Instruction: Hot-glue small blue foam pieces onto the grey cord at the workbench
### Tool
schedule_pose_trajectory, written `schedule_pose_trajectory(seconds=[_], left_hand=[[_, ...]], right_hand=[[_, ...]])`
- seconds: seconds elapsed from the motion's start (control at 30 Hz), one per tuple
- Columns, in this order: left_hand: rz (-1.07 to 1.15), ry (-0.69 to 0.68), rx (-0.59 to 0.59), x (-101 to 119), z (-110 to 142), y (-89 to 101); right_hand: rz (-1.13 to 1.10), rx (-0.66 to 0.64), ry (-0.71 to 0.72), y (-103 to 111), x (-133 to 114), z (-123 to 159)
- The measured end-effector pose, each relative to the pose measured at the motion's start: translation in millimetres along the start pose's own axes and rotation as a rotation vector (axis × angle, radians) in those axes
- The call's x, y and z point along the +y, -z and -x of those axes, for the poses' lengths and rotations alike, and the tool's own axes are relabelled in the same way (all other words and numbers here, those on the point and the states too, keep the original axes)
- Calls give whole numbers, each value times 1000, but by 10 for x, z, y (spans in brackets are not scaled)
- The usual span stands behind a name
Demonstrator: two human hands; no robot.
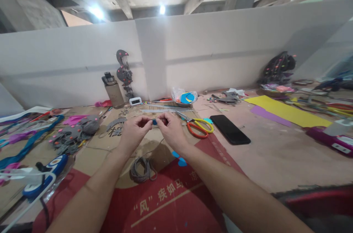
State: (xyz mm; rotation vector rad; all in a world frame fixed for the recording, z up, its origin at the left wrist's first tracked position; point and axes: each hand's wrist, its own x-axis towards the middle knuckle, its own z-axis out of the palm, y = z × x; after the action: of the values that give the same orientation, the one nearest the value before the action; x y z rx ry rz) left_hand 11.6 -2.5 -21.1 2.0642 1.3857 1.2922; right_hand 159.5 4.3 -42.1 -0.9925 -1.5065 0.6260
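Both my hands meet over the middle of the cardboard, fingertips pinched close together. Between them is a small dark blue piece [154, 122], too small to tell its kind. My left hand [135, 130] grips its left end, and my right hand [171, 130] grips its right end. Just below them lies a coil of grey cord [142, 169], with a strand running up toward the hands. Bright blue cut pieces [179, 159] rest near my right forearm. To the right of my right hand are scissors [197, 128] with red and yellow handles.
A black phone [230, 129] lies on the right, near yellow sheet material [286, 111]. A bottle [114, 91] stands at the back by the white partition [187, 42]. Grey pinned pieces [74, 133] and a blue-white device [45, 176] with cables sit at left.
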Motion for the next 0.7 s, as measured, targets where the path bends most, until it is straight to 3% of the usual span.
schedule_pose_trajectory(seconds=[0.2, 0.5, 0.57, 0.7], left_hand=[[-14, 29, 10, -6, 9, 14], [320, 182, -46, -101, -26, -13], [389, 189, -82, -113, -32, -12], [536, 245, -262, -136, -59, 33]], right_hand=[[-18, -21, 3, -5, -17, 17], [-165, -89, -91, -27, -12, 14], [-216, -85, -130, -29, -9, 4], [-239, -56, -191, -1, -4, -25]])
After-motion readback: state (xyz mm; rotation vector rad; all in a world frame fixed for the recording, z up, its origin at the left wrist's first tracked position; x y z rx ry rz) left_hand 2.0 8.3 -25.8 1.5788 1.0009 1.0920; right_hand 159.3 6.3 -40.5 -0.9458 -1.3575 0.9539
